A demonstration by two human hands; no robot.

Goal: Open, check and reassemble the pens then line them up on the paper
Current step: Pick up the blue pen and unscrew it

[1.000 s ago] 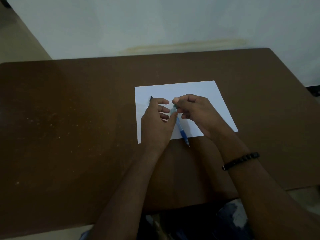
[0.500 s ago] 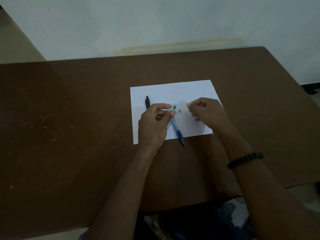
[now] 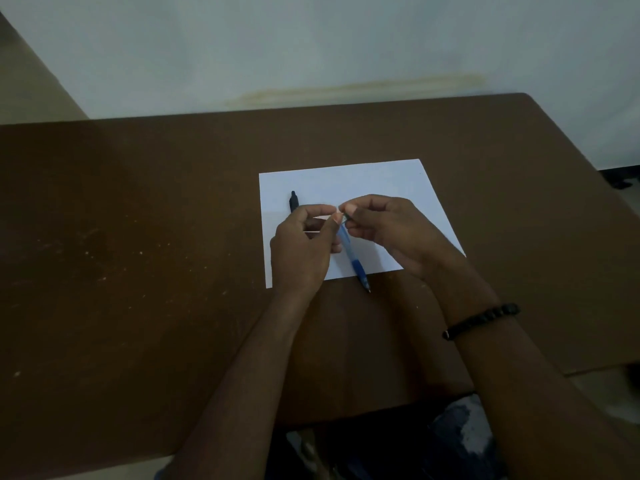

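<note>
Fingertips of left hand and right hand pinch blue pen, hiding its top.

Dim room, brown table, pale wall (yellowish stain), beige floor

dim, underexposed room
the white paper is the brightest patch; the desk sinks into murk, its edges bowed by the wide lens.
</note>
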